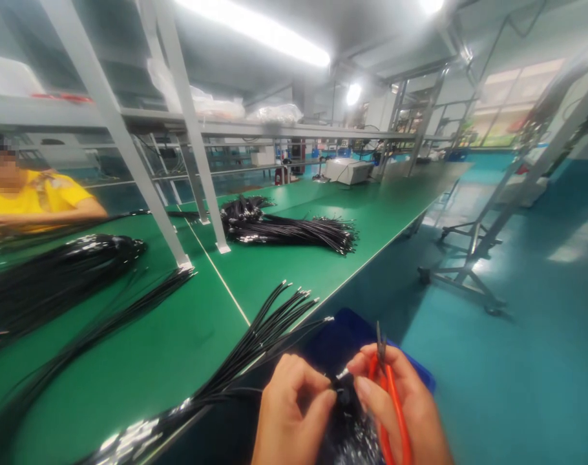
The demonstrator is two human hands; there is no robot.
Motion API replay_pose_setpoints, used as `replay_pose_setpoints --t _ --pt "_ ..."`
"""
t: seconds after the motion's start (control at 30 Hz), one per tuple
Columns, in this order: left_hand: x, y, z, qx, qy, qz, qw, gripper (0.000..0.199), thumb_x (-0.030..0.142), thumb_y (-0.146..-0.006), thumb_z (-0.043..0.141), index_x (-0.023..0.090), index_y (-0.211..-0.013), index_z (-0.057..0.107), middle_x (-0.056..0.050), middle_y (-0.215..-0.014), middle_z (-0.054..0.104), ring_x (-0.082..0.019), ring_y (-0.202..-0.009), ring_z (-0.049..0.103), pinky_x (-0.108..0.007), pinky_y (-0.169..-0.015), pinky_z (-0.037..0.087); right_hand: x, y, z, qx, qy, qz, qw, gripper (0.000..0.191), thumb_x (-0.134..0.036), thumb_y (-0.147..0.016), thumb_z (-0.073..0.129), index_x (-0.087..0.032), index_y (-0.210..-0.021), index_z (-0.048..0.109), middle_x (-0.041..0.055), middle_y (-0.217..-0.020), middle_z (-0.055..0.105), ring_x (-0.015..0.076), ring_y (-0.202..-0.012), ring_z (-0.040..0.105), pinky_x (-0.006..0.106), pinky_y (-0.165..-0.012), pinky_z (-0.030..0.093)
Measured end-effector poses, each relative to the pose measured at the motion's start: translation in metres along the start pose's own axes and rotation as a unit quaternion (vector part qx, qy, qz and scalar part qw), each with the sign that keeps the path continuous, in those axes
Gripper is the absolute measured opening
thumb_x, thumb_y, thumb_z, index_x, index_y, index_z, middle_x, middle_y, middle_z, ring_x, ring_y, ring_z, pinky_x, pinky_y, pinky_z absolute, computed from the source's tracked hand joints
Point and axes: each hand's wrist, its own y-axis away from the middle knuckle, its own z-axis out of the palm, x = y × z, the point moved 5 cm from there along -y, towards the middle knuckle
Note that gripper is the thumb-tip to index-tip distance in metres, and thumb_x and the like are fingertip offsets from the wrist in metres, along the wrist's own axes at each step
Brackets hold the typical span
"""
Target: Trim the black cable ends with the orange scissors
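Beside a green table [178, 349], the left hand [294, 407] pinches a small dark piece [333, 381], the right hand [419, 397] grips orange-handled pliers [397, 407], its fingertips at a silvery tip [342, 373] between both hands, with a blue bin [422, 373] at one o'clock and black cables [262, 334] at ten.

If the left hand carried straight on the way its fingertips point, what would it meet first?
Probably the small pale tip between the hands, then the right hand, which holds red-handled pliers. Depth is unclear from this single view.
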Motion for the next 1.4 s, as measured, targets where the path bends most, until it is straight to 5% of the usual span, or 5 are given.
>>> replay_pose_setpoints --t 0.27,0.43,0.6,1.0,1.4 --pt "-0.016 0.013 0.055 -0.216 -0.199 0.028 0.955 0.018 0.009 -0.057 0.078 0.022 -0.061 0.066 0.004 -0.067 0.067 -0.015 -0.064 0.061 -0.021 -0.056 0.041 -0.01 -0.011 -0.028 0.015 0.079 -0.044 0.996 0.032 -0.038 -0.064 0.08 -0.028 -0.089 0.063 -0.0028 -0.079 0.067 0.014 -0.074 0.062 0.018 -0.064 0.049" --pt "-0.039 -0.008 0.007 -0.076 -0.419 -0.054 0.903 0.015 0.008 -0.08 0.058 0.017 -0.087 0.068 -0.01 -0.092 0.067 -0.028 -0.089 0.059 -0.039 -0.076 0.044 0.001 -0.022 -0.028 0.009 0.11 -0.024 0.994 0.035 -0.037 -0.054 0.083 -0.025 -0.08 0.063 -0.0025 -0.068 0.067 0.0147 -0.068 0.062 0.02 -0.062 0.051" --pt "-0.056 -0.019 -0.018 -0.073 -0.477 -0.075 0.873 0.02 0.0 -0.077 0.051 0.012 -0.079 0.067 -0.016 -0.089 0.065 -0.035 -0.091 0.057 -0.047 -0.079 0.04 -0.002 -0.02 -0.019 0.04 0.061 0.01 0.997 0.036 -0.035 -0.05 0.084 -0.022 -0.077 0.064 -0.0021 -0.066 0.067 0.0134 -0.063 0.059 0.019 -0.057 0.048" --pt "0.006 -0.012 0.027 -0.114 -0.197 -0.034 0.973 0.011 0.016 -0.083 0.054 0.023 -0.089 0.06 0.001 -0.083 0.068 -0.016 -0.077 0.063 -0.025 -0.07 0.046 -0.04 -0.022 -0.029 0.088 0.009 -0.024 0.996 0.04 -0.037 -0.051 0.086 -0.023 -0.082 0.064 -0.0059 -0.063 0.06 0.0082 -0.054 0.047 0.016 -0.05 0.04" --pt "0.027 -0.007 0.013 -0.038 0.071 -0.005 0.997 0.012 0.007 -0.074 0.059 0.018 -0.069 0.061 0.0 -0.073 0.06 -0.016 -0.072 0.057 -0.024 -0.066 0.044 -0.039 -0.017 -0.029 -0.019 0.161 -0.028 0.986 0.029 -0.033 -0.058 0.079 -0.02 -0.076 0.061 -0.006 -0.051 0.057 0.0106 -0.037 0.047 0.023 -0.037 0.037"
